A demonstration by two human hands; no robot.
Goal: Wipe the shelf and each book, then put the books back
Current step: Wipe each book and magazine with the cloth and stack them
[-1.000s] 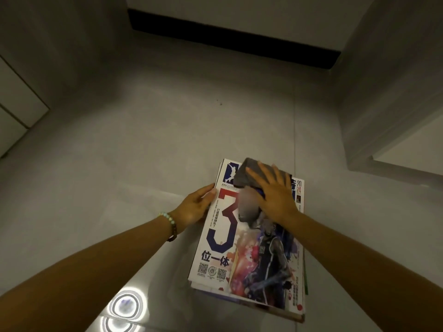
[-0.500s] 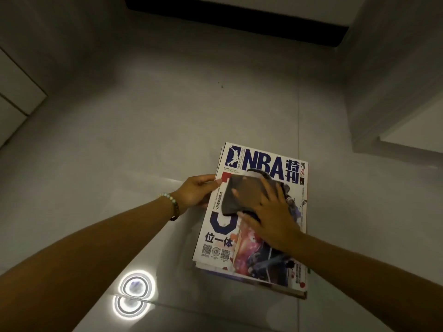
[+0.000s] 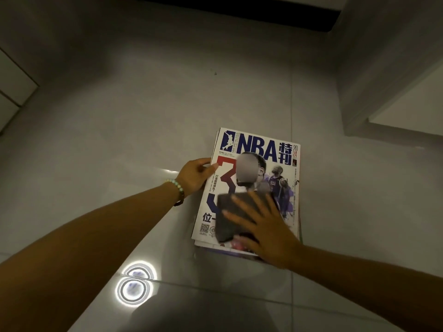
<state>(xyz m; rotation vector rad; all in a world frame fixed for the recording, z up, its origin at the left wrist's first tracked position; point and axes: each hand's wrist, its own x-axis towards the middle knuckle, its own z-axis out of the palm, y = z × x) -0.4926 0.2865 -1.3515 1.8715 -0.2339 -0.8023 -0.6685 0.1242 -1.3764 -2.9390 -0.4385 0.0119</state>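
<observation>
A small stack of magazines lies flat on the grey tiled floor, topped by an NBA magazine (image 3: 259,149) with a white cover, blue title and a red and blue "3". My right hand (image 3: 266,226) presses a dark grey cloth (image 3: 227,212) flat onto the lower half of that cover, fingers spread over the cloth. My left hand (image 3: 195,174), with a bead bracelet on the wrist, rests against the cover's left edge, thumb on the page. The lower magazines (image 3: 215,248) show only as edges under the top one.
Glossy floor tiles (image 3: 143,140) surround the stack, with a ceiling light's reflection (image 3: 134,286) near me. A white cabinet (image 3: 395,80) stands at the right, another cabinet front (image 3: 12,92) at the left, and a dark baseboard (image 3: 239,13) runs along the far wall.
My right hand has slid the cloth down the cover from the title toward the bottom edge nearest me, uncovering the NBA title and picture. The left hand stays at the left edge.
</observation>
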